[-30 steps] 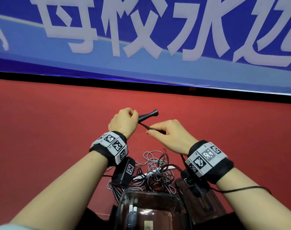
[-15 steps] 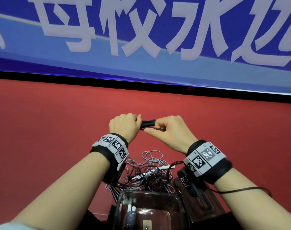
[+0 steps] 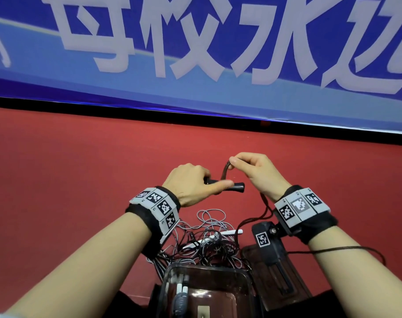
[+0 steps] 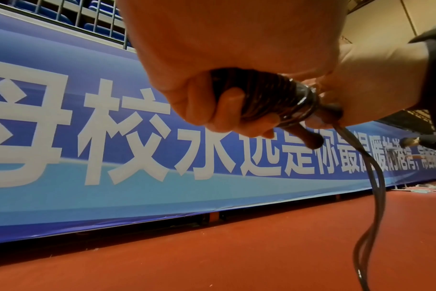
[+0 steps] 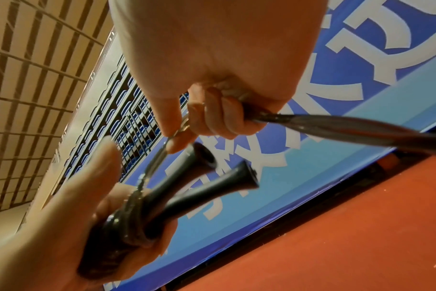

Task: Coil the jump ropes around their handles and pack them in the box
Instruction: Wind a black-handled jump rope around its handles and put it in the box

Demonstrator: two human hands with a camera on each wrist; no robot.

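Blue banner (image 3: 195, 53) with large white characters across the back; red floor (image 3: 69, 180) below it. Near edge of head view: clear plastic box (image 3: 170, 278), a white-handled rope already inside, its lid (image 3: 294, 292) lying just beside on the right. Beyond the box, a tangle of grey and black ropes (image 3: 209, 235) with a white handle in it. Above that, both hands up off the floor. Left hand (image 3: 191, 187) wrapped round the pair of black handles (image 3: 238, 187), thumb laid along them; several turns of rope already on the handles under its fingers (image 4: 227, 110). Right hand (image 3: 257, 173) pinches the black jump rope (image 3: 225, 173) at the top of a loop, the free run trailing down past the right wrist. Step in hand, as I judge: coiling, mid-wrap, with slack left. Next move calls for carrying the loop round the handles under light tension, left thumb pinning each turn.
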